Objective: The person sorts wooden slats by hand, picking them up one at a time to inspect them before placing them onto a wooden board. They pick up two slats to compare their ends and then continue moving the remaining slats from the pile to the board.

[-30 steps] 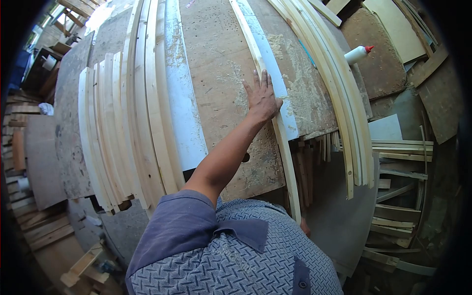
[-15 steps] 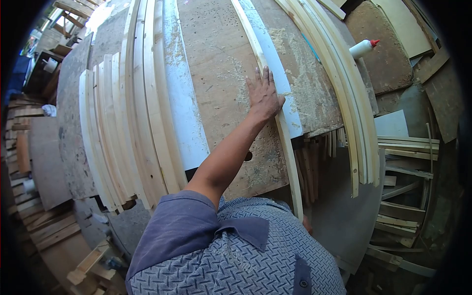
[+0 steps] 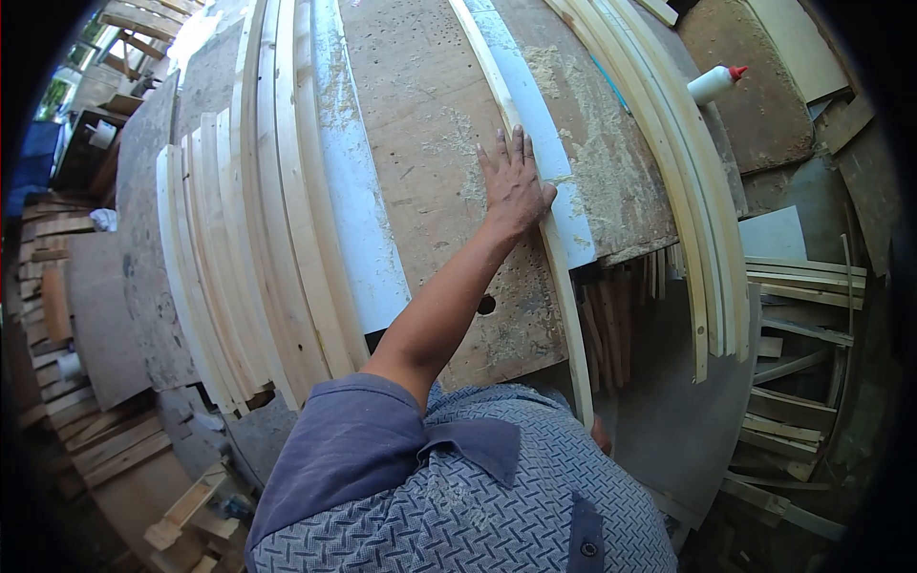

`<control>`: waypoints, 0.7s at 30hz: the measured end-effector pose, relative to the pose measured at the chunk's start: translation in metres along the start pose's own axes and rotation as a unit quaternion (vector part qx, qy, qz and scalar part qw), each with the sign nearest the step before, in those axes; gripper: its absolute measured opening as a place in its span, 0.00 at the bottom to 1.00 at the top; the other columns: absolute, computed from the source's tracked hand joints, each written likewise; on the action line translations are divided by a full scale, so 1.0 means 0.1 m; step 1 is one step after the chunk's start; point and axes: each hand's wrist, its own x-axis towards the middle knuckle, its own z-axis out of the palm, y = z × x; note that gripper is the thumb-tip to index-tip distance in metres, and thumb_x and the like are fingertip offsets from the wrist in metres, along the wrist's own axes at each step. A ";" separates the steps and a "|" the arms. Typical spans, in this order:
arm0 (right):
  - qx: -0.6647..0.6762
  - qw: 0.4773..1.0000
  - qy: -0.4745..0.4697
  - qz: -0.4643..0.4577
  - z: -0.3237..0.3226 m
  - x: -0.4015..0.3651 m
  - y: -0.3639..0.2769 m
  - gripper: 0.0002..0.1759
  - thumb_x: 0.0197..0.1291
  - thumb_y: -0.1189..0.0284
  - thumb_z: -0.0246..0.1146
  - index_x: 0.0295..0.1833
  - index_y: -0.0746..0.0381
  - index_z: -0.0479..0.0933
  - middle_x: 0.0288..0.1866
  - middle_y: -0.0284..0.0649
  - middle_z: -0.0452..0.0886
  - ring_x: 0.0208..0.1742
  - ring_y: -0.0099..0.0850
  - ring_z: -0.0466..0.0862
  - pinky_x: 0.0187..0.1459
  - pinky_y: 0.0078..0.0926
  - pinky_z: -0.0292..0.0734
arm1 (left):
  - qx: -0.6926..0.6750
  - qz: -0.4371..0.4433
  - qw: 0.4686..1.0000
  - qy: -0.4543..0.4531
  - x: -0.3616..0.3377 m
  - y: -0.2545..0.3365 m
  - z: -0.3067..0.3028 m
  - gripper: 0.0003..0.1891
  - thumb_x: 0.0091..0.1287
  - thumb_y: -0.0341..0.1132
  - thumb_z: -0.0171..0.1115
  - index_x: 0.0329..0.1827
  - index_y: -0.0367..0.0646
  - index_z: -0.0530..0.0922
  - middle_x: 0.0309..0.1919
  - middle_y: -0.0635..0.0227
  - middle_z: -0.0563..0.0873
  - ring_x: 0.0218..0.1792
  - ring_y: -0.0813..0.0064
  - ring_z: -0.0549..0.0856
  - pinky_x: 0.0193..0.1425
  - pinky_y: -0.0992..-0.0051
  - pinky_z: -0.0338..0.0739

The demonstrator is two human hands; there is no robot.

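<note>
My left hand (image 3: 517, 186) lies palm down with its fingers spread, resting on a long pale wooden strip (image 3: 564, 304). The strip runs from the far end of the worktable (image 3: 420, 124) to its near edge and past it, close to my body. Beside the strip's near end, a small part of my right hand (image 3: 601, 435) shows; my shirt hides the rest, so its fingers and grip cannot be made out. Just right of the left hand is a white board strip (image 3: 575, 229) that lies along the wooden one.
Several long wooden strips (image 3: 287, 191) lie on the table's left, next to another white board (image 3: 368, 229). More strips (image 3: 693, 210) line the right side, with a white bottle with a red cap (image 3: 714, 85) beyond. Wood offcuts (image 3: 793, 411) are stacked at lower right.
The view has shifted slightly, so the surroundings appear a little displaced. My left hand keeps its place on the wooden strip, fingers still spread.
</note>
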 end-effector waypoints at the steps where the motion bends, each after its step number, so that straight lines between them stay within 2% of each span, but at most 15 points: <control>1: 0.004 1.000 -0.003 0.018 -0.08 0.04 -0.26 0.19 0.66 0.65 0.65 0.58 0.65 0.77 0.44 0.54 0.85 0.47 0.49 0.87 0.48 0.39 0.80 | 0.010 0.002 1.000 0.003 0.00 0.00 0.00 0.51 0.62 0.57 0.59 0.80 0.31 0.51 0.82 0.53 0.50 0.82 0.50 0.44 0.80 0.37 0.30; 2: 0.008 0.999 -0.006 0.035 -0.12 0.07 -0.41 0.19 0.67 0.65 0.65 0.58 0.65 0.77 0.44 0.55 0.85 0.47 0.50 0.87 0.48 0.40 0.80 | 0.021 0.004 1.000 0.006 0.00 0.00 0.00 0.51 0.62 0.57 0.59 0.80 0.32 0.51 0.82 0.53 0.50 0.82 0.50 0.43 0.79 0.37 0.28; 5: 0.013 0.999 -0.019 0.025 0.05 0.02 0.09 0.20 0.67 0.65 0.64 0.58 0.65 0.77 0.45 0.54 0.85 0.48 0.49 0.86 0.48 0.39 0.80 | 0.028 0.009 0.999 0.013 0.00 -0.02 0.03 0.51 0.62 0.58 0.58 0.80 0.31 0.51 0.82 0.53 0.50 0.83 0.51 0.42 0.79 0.37 0.25; 15: 0.019 0.999 -0.032 0.023 0.06 0.06 0.15 0.21 0.68 0.65 0.63 0.59 0.69 0.75 0.46 0.58 0.83 0.48 0.52 0.86 0.50 0.40 0.79 | 0.020 0.005 1.000 0.011 0.00 -0.03 0.09 0.50 0.62 0.57 0.57 0.81 0.33 0.50 0.82 0.54 0.49 0.83 0.51 0.41 0.79 0.37 0.25; 18: 0.001 0.999 -0.033 -0.011 0.02 0.04 0.25 0.22 0.68 0.65 0.63 0.59 0.70 0.75 0.46 0.59 0.83 0.47 0.54 0.85 0.49 0.43 0.80 | 0.012 0.006 1.000 0.020 -0.02 -0.03 0.13 0.50 0.62 0.56 0.57 0.81 0.34 0.50 0.83 0.55 0.48 0.83 0.51 0.41 0.79 0.37 0.25; 20: -0.067 0.991 -0.110 0.025 -0.03 0.11 0.26 0.24 0.68 0.63 0.62 0.61 0.70 0.74 0.50 0.59 0.82 0.51 0.56 0.83 0.52 0.46 0.77 | 0.025 0.001 1.000 0.010 -0.01 -0.03 0.10 0.51 0.62 0.56 0.57 0.81 0.35 0.48 0.83 0.55 0.47 0.83 0.50 0.41 0.79 0.37 0.25; 21: -0.064 0.992 -0.109 0.026 -0.06 0.16 0.21 0.24 0.68 0.63 0.62 0.61 0.70 0.74 0.50 0.59 0.82 0.51 0.56 0.83 0.52 0.46 0.77 | 0.027 0.004 1.000 0.009 -0.01 -0.02 0.08 0.51 0.62 0.56 0.57 0.81 0.35 0.48 0.83 0.55 0.47 0.83 0.50 0.41 0.79 0.37 0.25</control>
